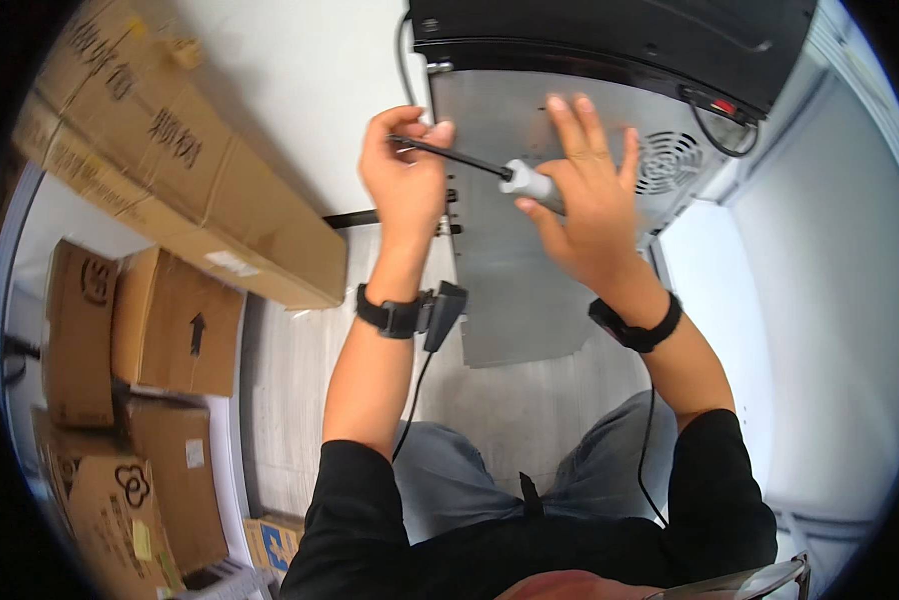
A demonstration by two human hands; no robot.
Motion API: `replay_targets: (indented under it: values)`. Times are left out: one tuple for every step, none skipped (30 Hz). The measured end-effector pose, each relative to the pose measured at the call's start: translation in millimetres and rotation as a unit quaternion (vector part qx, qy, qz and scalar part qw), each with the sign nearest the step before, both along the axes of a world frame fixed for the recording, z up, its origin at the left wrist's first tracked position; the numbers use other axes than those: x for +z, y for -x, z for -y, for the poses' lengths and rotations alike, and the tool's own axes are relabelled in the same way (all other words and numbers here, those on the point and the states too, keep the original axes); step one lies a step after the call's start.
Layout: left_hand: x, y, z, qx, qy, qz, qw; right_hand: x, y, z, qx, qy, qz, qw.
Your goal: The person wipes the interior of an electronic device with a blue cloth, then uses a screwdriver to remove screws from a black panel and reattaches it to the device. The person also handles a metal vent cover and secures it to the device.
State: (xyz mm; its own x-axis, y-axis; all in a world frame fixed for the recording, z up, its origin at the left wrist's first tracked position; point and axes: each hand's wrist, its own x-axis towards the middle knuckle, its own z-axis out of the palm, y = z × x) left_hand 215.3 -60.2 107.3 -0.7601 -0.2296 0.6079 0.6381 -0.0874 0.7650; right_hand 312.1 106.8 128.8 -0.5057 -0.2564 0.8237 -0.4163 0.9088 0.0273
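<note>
A screwdriver (pixel 537 184) with a grey handle and a long dark shaft lies crosswise between my hands. My left hand (pixel 405 180) has its fingers curled round the shaft's tip end; whether a small part sits there too is hidden. My right hand (pixel 598 215) keeps the handle between thumb and palm, while its other fingers stretch out over the grey metal panel (pixel 515 270). The panel has a round vent grille (pixel 668 162) to the right of my right fingers. Along the panel's far edge runs a black machine casing (pixel 610 30).
Tall cardboard boxes (pixel 185 150) stand at the left, with more cartons (pixel 180 320) on a shelf below. A black cable (pixel 722 140) loops by a red switch at the casing's right end. White panels (pixel 800 250) rise on the right. Wrist straps (pixel 400 312) trail thin cables.
</note>
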Motion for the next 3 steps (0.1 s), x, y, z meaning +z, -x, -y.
replay_targets:
  values:
    - [-3.1,2.3,-0.3,0.014,-0.003,-0.006,1.0,-0.8,-1.1,-0.7,0.007,0.004,0.006,1.0]
    - [-5.9,0.9,-3.1,0.025,-0.006,-0.011,1.0,-0.9,-3.1,-3.7,0.01,0.002,0.013,1.0]
    - [-4.5,1.6,-15.8,0.006,-0.008,-0.011,1.0,-0.4,-4.1,-3.6,0.018,0.003,0.02,1.0]
